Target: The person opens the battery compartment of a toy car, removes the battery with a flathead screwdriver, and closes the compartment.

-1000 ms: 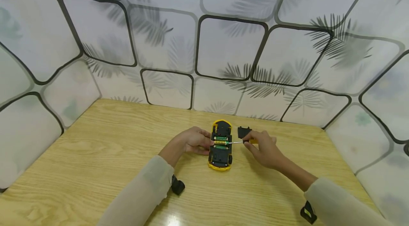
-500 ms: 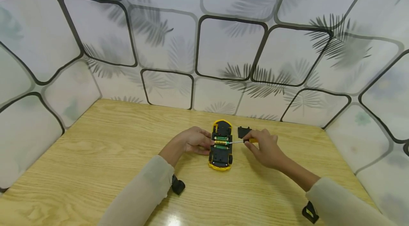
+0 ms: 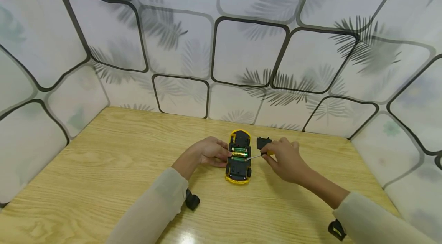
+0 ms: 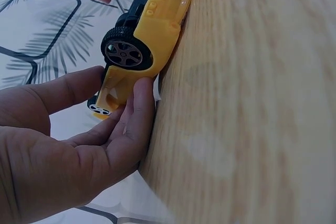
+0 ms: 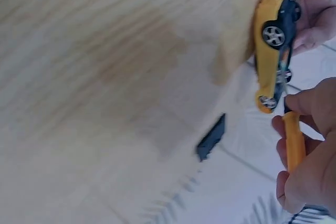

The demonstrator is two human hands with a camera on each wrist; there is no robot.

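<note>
A yellow toy car lies upside down on the table, its black underside up and several green-and-gold batteries in the open compartment. My left hand grips the car's left side; in the left wrist view its thumb is at the underside and the fingers are against the yellow body. My right hand holds a screwdriver by its orange handle. The thin metal shaft slants to the compartment's right edge, by the end of the lowest battery. Whether the tip touches the battery is too small to tell.
A black battery cover lies on the wooden table, right of the car and just beyond my right hand. A patterned wall covering rises behind the table's far edge. Dark wrist devices sit by both sleeves.
The screwdriver tip has moved from the middle battery's end down to the lowest battery's end, and the shaft now slants more. My left hand and the car stay almost still.
</note>
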